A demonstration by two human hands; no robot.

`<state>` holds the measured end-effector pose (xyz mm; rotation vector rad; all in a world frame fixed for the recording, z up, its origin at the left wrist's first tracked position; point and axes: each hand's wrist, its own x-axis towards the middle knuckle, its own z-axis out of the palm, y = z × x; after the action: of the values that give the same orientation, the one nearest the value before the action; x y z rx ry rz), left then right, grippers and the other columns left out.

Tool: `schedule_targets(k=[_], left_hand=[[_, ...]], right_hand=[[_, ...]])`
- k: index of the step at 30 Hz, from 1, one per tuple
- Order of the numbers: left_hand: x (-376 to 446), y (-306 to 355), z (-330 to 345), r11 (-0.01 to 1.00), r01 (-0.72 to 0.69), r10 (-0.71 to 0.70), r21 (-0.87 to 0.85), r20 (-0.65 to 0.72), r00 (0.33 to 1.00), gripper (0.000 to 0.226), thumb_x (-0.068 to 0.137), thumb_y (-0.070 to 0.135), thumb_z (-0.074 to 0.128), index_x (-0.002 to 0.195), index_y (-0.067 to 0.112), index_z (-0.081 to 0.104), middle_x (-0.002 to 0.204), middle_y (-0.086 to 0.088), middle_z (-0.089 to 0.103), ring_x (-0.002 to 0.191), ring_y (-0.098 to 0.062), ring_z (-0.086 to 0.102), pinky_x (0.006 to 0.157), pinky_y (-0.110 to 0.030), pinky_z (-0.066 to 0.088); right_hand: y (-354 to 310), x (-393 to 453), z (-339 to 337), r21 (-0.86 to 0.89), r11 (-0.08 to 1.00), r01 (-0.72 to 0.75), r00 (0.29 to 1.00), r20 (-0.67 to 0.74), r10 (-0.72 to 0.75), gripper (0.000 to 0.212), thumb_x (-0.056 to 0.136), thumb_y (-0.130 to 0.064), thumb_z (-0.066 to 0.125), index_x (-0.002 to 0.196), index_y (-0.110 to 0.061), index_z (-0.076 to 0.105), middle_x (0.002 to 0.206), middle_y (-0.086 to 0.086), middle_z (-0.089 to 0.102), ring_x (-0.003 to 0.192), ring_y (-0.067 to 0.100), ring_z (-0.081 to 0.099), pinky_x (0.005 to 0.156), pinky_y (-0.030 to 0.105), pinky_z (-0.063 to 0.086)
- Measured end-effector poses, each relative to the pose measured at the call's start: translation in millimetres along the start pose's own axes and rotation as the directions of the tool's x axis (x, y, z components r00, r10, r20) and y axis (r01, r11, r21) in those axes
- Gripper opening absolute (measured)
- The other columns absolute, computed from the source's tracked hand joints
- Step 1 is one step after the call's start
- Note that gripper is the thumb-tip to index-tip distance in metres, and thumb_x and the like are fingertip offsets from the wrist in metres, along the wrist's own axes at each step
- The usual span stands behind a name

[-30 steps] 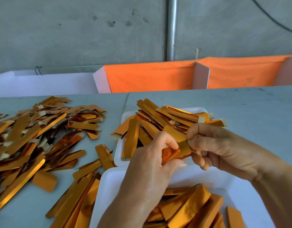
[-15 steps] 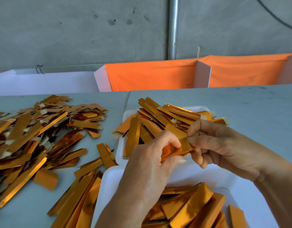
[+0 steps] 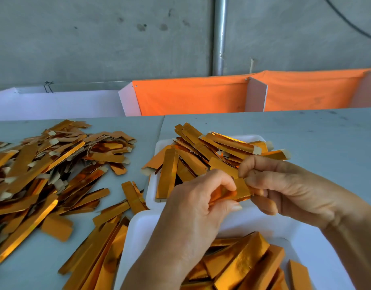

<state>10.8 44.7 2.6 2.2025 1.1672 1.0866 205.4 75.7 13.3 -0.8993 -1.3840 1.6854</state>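
- Table [image 3: 306, 132]: grey work surface carrying all the stock and both trays.
- Loose heap [image 3: 44, 170]: a large spread of flat gold strips, well to the left of the near tray [image 3: 253, 220]. None of them looks worked.
- Near tray: white, directly below the hands. It holds a modest batch of folded pieces [image 3: 243, 258], box-like in form and judged finished.
- Side strips [image 3: 101, 248]: more flat stock lying against the near tray's left edge.
- Far tray [image 3: 153, 197]: white, just beyond the near tray and touching or almost touching it, loaded with flat strips [image 3: 201, 151].
- Left hand [image 3: 197, 210]: above the near tray's far edge, fingers curled, thumb and fingertips pinching the left end of the held strip [image 3: 241, 188].
- Right hand [image 3: 289, 189]: same height, thumb and forefinger pinching that strip's right end, other fingers loosely curled.
- Held strip: gold, between both hands over the near tray's far rim, apparently mid-fold.
- Assessment: finished pieces are far outnumbered by flat stock, so most of the work remains.
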Motion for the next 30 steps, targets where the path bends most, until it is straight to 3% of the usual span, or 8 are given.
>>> schedule_targets(k=[5, 8, 11, 13, 18, 21, 24, 30], left_hand=[[0, -1, 2, 0.998, -0.04, 0.04, 0.051, 0.01, 0.999, 0.023, 0.081, 0.032, 0.071, 0.096, 0.036, 0.053, 0.082, 0.034, 0.053, 0.083, 0.007, 0.052, 0.065, -0.003, 0.038], [0, -2, -1, 1.0, -0.022, 0.022, 0.0, -0.004, 1.0, 0.02, 0.081, 0.033, 0.07, 0.094, 0.037, 0.056, 0.078, 0.027, 0.058, 0.076, 0.004, 0.055, 0.06, -0.006, 0.04], [0, -4, -1, 0.993, 0.018, -0.016, -0.12, 0.018, 1.0, 0.02, 0.081, 0.038, 0.07, 0.096, 0.041, 0.058, 0.086, 0.016, 0.068, 0.085, -0.006, 0.063, 0.069, -0.019, 0.05], [0, -4, -1, 0.986, 0.021, -0.016, -0.167, 0.03, 0.999, 0.02, 0.08, 0.04, 0.069, 0.097, 0.041, 0.059, 0.09, 0.015, 0.069, 0.089, -0.007, 0.064, 0.073, -0.024, 0.05], [1, -4, -1, 0.965, 0.031, -0.021, -0.261, 0.043, 0.999, 0.019, 0.08, 0.034, 0.07, 0.096, 0.037, 0.06, 0.093, 0.025, 0.069, 0.093, 0.006, 0.063, 0.077, -0.008, 0.046], [3, -5, 1, 0.947, 0.071, -0.054, -0.314, 0.062, 0.997, 0.019, 0.079, 0.036, 0.068, 0.096, 0.038, 0.059, 0.094, 0.024, 0.07, 0.095, 0.004, 0.063, 0.081, -0.015, 0.048], [4, -6, 2, 0.922, 0.119, -0.087, -0.369, 0.102, 0.991, 0.019, 0.078, 0.036, 0.069, 0.095, 0.038, 0.06, 0.096, 0.02, 0.071, 0.097, 0.0, 0.065, 0.086, -0.027, 0.048], [1, -9, 3, 0.929, 0.241, -0.176, -0.281, 0.238, 0.955, 0.024, 0.077, 0.034, 0.07, 0.094, 0.04, 0.055, 0.095, 0.022, 0.07, 0.093, 0.003, 0.064, 0.083, -0.025, 0.047]], right_hand=[[0, 0, 0, -0.098, 0.994, 0.04, 0.999, 0.004, -0.04, 0.009, 0.073, -0.007, 0.062, 0.076, -0.015, 0.066, 0.054, 0.002, 0.049, 0.04, 0.013, 0.048, 0.041, 0.019, 0.039], [2, 0, -2, 0.014, 0.998, 0.066, 0.996, 0.066, -0.067, 0.01, 0.074, -0.013, 0.071, 0.083, -0.012, 0.067, 0.058, 0.003, 0.051, 0.043, 0.014, 0.051, 0.044, 0.019, 0.044], [4, 0, -6, 0.123, 0.991, 0.055, 0.987, 0.142, -0.073, 0.03, 0.07, -0.02, 0.083, 0.092, -0.007, 0.066, 0.06, 0.004, 0.048, 0.043, 0.013, 0.049, 0.044, 0.02, 0.044], [5, 0, -8, 0.159, 0.986, 0.054, 0.983, 0.163, -0.08, 0.032, 0.069, -0.02, 0.084, 0.094, -0.008, 0.067, 0.059, 0.003, 0.047, 0.04, 0.011, 0.047, 0.042, 0.019, 0.042], [6, 2, -8, 0.137, 0.988, 0.071, 0.985, 0.144, -0.091, 0.032, 0.069, -0.024, 0.084, 0.092, -0.009, 0.067, 0.058, 0.003, 0.045, 0.04, 0.01, 0.046, 0.042, 0.018, 0.041], [9, 4, -7, 0.086, 0.993, 0.081, 0.989, 0.118, -0.091, 0.036, 0.068, -0.029, 0.085, 0.091, -0.008, 0.067, 0.059, 0.004, 0.045, 0.045, 0.013, 0.047, 0.045, 0.02, 0.044], [13, 5, -8, 0.135, 0.99, 0.051, 0.986, 0.151, -0.071, 0.033, 0.069, -0.03, 0.084, 0.091, -0.01, 0.069, 0.061, 0.003, 0.054, 0.049, 0.013, 0.055, 0.05, 0.02, 0.048], [11, 2, -12, -0.015, 0.996, -0.086, 0.981, 0.176, 0.087, 0.028, 0.07, -0.028, 0.084, 0.086, -0.011, 0.069, 0.066, 0.007, 0.056, 0.054, 0.015, 0.059, 0.053, 0.02, 0.049]])
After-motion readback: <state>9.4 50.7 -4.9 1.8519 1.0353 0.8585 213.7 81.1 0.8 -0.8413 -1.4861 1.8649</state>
